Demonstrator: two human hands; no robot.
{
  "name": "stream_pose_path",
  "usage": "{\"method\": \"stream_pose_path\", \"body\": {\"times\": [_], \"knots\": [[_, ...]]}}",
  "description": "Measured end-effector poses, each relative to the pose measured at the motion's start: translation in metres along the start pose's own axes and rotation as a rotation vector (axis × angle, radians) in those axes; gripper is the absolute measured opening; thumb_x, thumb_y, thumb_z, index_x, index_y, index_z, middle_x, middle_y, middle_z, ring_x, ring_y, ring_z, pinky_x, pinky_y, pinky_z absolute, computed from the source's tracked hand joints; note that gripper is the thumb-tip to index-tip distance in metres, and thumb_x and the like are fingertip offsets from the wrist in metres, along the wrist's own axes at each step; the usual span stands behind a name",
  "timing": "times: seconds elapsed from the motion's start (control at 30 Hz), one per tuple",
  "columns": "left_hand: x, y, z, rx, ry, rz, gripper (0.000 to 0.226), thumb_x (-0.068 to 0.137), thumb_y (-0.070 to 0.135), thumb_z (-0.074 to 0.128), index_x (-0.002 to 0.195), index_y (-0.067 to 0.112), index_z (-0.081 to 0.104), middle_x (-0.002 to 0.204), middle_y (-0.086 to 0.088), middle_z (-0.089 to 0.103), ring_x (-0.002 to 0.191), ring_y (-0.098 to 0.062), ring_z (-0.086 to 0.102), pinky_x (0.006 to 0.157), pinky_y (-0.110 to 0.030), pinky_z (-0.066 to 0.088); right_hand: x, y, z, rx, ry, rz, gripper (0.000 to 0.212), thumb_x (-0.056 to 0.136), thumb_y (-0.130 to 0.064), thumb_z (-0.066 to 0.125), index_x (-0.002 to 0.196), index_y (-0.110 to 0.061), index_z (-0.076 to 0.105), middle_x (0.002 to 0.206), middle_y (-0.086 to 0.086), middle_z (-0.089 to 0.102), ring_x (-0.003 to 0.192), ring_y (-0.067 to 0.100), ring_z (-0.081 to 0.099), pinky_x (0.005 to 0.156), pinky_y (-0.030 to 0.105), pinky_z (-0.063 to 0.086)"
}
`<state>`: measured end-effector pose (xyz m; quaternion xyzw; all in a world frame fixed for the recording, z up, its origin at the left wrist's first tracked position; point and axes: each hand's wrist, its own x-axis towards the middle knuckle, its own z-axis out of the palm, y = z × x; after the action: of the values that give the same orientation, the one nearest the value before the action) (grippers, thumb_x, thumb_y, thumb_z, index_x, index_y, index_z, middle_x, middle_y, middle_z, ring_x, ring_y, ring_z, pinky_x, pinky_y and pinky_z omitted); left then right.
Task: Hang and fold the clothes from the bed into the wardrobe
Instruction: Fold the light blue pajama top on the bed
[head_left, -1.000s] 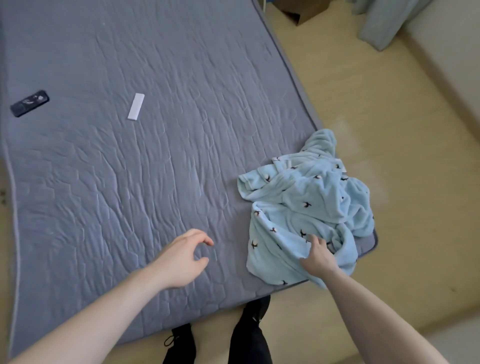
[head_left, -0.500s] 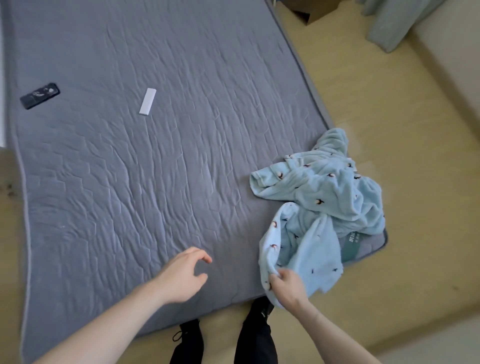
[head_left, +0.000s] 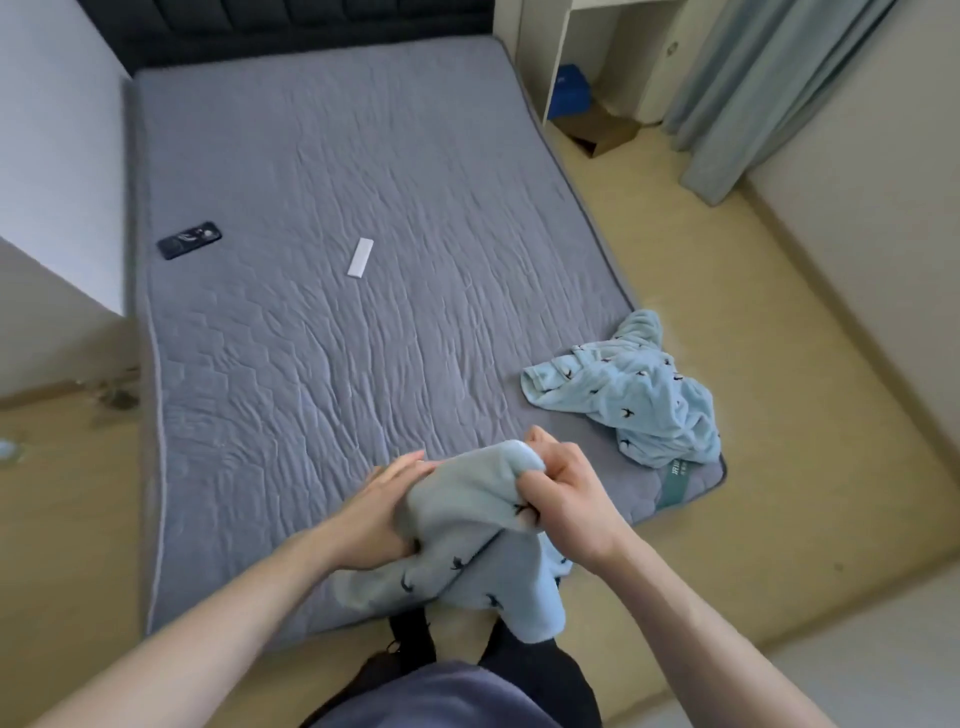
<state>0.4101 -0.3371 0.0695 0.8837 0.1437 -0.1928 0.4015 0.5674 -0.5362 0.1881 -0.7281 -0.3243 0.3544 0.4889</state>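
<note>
I hold a pale blue fleece garment (head_left: 467, 530) with small dark bird prints over the near edge of the bed (head_left: 311, 364). My right hand (head_left: 566, 499) grips its bunched top, and my left hand (head_left: 379, 514), fingers straight, presses its side. Half a second ago only my right hand held it, lower, at the pile (head_left: 628, 395) now left at the bed's near right corner.
</note>
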Motion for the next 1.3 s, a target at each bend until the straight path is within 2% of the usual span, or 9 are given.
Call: {"method": "stream_pose_path", "body": {"times": [0.13, 0.3, 0.43, 0.6, 0.73, 0.93, 1.0, 1.2, 1.3], "knots": [[-0.036, -0.011, -0.030, 0.089, 0.051, -0.033, 0.017, 0.085, 0.036, 0.063, 0.101, 0.033, 0.069, 0.118, -0.001, 0.067, 0.119, -0.025, 0.056, 0.114, -0.043, 0.035, 0.006, -0.035, 0.013, -0.187, 0.102, -0.139, 0.027, 0.071, -0.014, 0.044, 0.057, -0.016, 0.021, 0.053, 0.005, 0.028, 0.069, 0.021, 0.035, 0.061, 0.032, 0.032], [-0.082, -0.052, -0.072, 0.062, 0.245, -0.280, 0.033, 0.073, 0.061, 0.064, 0.080, 0.029, 0.059, 0.087, 0.004, 0.070, 0.089, -0.024, 0.065, 0.074, -0.037, 0.049, 0.026, -0.046, 0.003, -0.393, 0.362, -0.174, 0.026, 0.075, -0.020, 0.045, 0.057, -0.014, 0.026, 0.051, 0.001, 0.032, 0.069, 0.019, 0.040, 0.059, 0.029, 0.030], [-0.110, -0.073, -0.099, 0.202, 0.268, -0.272, 0.028, 0.071, 0.052, 0.067, 0.072, 0.028, 0.053, 0.079, 0.004, 0.066, 0.087, -0.023, 0.063, 0.073, -0.034, 0.042, 0.051, -0.066, -0.008, -0.461, 0.434, -0.145, 0.026, 0.077, -0.023, 0.044, 0.058, -0.013, 0.028, 0.052, 0.005, 0.031, 0.063, 0.022, 0.036, 0.069, 0.040, 0.041], [-0.126, -0.056, -0.119, -0.285, 0.453, -0.320, 0.035, 0.073, 0.047, 0.072, 0.067, 0.015, 0.060, 0.063, 0.009, 0.060, 0.062, -0.005, 0.053, 0.062, -0.033, 0.041, 0.083, -0.085, -0.014, -0.372, 0.550, -0.050, 0.012, 0.085, -0.022, 0.056, 0.083, -0.026, 0.067, 0.094, -0.002, 0.062, 0.079, 0.016, 0.057, 0.064, 0.033, 0.051], [-0.129, -0.012, -0.140, -0.805, 0.586, -0.266, 0.021, 0.069, 0.029, 0.073, 0.087, 0.021, 0.080, 0.089, -0.003, 0.080, 0.086, -0.023, 0.076, 0.075, -0.035, 0.059, 0.067, -0.071, 0.020, -0.372, 0.467, 0.029, 0.047, 0.092, -0.026, 0.074, 0.134, -0.028, 0.054, 0.132, -0.006, 0.051, 0.104, 0.014, 0.059, 0.085, 0.039, 0.057], [-0.124, 0.047, -0.150, -1.370, 0.482, -0.276, 0.023, 0.099, 0.026, 0.064, 0.102, 0.004, 0.069, 0.094, -0.020, 0.075, 0.077, -0.028, 0.075, 0.069, -0.039, 0.062, -0.005, -0.043, 0.134, -0.401, -0.387, -0.026, 0.093, 0.063, -0.062, 0.088, 0.140, -0.058, 0.036, 0.135, -0.035, 0.047, 0.123, -0.013, 0.048, 0.090, 0.008, 0.045], [-0.123, 0.058, -0.151, -1.549, 0.471, -0.233, 0.024, 0.103, 0.025, 0.058, 0.099, 0.003, 0.067, 0.094, -0.021, 0.072, 0.078, -0.027, 0.074, 0.071, -0.037, 0.062, -0.011, -0.040, 0.157, -0.358, -0.403, -0.044, 0.083, 0.063, -0.055, 0.090, 0.134, -0.049, 0.048, 0.125, -0.026, 0.060, 0.114, -0.015, 0.055, 0.082, 0.009, 0.049], [-0.132, 0.055, -0.156, -1.556, 0.618, -0.072, 0.022, 0.100, 0.008, 0.061, 0.121, 0.000, 0.063, 0.114, -0.022, 0.069, 0.091, -0.023, 0.073, 0.078, -0.033, 0.063, -0.002, -0.029, 0.164, -0.208, -0.071, 0.168, 0.017, 0.089, -0.018, 0.069, 0.096, -0.003, 0.071, 0.096, 0.014, 0.076, 0.100, 0.027, 0.072, 0.083, 0.048, 0.056], [-0.141, 0.027, -0.158, -1.290, 0.866, -0.192, 0.048, 0.094, 0.006, 0.069, 0.137, 0.006, 0.046, 0.128, -0.019, 0.060, 0.108, -0.025, 0.067, 0.092, -0.038, 0.058, 0.005, -0.037, 0.137, -0.130, 0.062, 0.130, 0.014, 0.087, -0.015, 0.063, 0.099, -0.016, 0.071, 0.095, 0.006, 0.076, 0.098, 0.026, 0.072, 0.079, 0.045, 0.058]]}}
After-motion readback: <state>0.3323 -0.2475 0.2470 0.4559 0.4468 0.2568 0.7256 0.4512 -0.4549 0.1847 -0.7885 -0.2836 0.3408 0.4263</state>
